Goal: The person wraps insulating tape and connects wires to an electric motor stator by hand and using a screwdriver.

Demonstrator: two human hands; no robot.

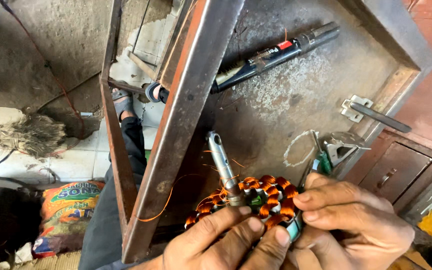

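A: What do the hands hold?
B: Left hand [221, 240] and right hand [348, 220], fingers pressed closed, grip a round copper-wound motor stator [256, 200] with steel shaft over the rusty metal table [286, 95].

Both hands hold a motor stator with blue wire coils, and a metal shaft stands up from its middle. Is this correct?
Not quite: the coils are copper-orange, not blue, as the head view shows. The rest stands: the left hand and the right hand hold the stator, and a metal shaft rises from its middle.
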